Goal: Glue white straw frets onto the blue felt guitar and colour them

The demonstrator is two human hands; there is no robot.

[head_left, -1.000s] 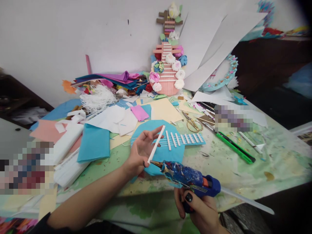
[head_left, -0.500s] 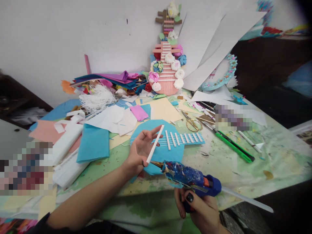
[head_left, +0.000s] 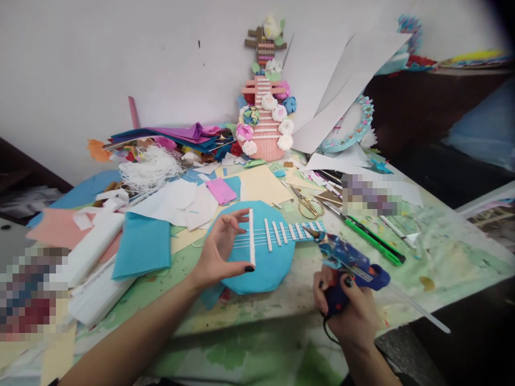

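Note:
My left hand (head_left: 219, 244) pinches a white paper strip (head_left: 251, 237) by its ends, thumb at the bottom and fingers at the top. The strip stands across the round body of a blue paper guitar (head_left: 277, 271), over its white strings; I cannot tell whether it touches them. Several shorter white strips cross the guitar's neck to the right. My right hand (head_left: 346, 305) is wrapped round the handle of a blue glue gun (head_left: 346, 260). The gun's nozzle points up and left, near the neck, and a clear glue stick (head_left: 420, 308) sticks out behind it.
A pink paper guitar (head_left: 265, 128) with paper flowers leans on the wall. Gold scissors (head_left: 308, 203) and a green utility knife (head_left: 374, 238) lie right of centre. White string (head_left: 151, 167), a folded blue sheet (head_left: 142, 246) and white paper rolls (head_left: 90, 257) lie to the left.
The left hand has brought the white strip from a slant to nearly upright, over the guitar body. The glue gun has moved right and up, away from the strip.

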